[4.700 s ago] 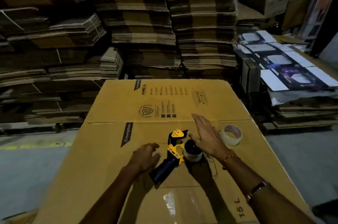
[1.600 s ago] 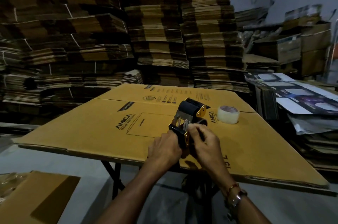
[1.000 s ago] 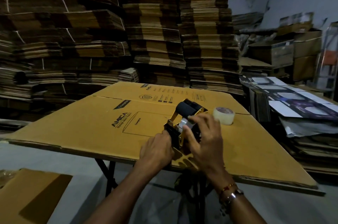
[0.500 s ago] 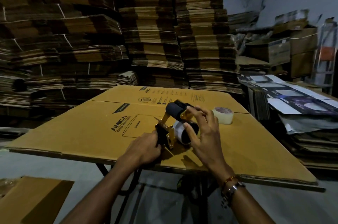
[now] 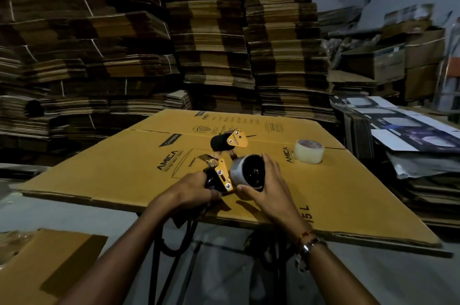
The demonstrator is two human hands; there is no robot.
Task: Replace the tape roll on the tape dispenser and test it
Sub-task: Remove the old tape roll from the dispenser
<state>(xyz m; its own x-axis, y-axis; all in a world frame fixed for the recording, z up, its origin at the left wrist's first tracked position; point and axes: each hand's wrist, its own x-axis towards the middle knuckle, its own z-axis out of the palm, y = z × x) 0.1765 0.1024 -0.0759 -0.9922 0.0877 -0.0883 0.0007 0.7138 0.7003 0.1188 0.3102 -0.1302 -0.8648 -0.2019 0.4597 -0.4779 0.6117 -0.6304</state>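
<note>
One tape dispenser [image 5: 221,168], yellow and black, near the near edge of the desk [image 5: 119,175], a flattened printed carton serving as its top. Left hand [image 5: 191,189] clenched around the dispenser's handle end. Right hand [image 5: 267,186] grasping the grey roll [image 5: 245,171] seated on the dispenser, thumb below, fingers over its right rim. One second tape roll [image 5: 308,151], clear with a pale core, lying flat, well apart at far right. Two bands on the right wrist: a thread and a bracelet [image 5: 310,242]. Several stacks of flat cardboard [image 5: 211,43] behind.
</note>
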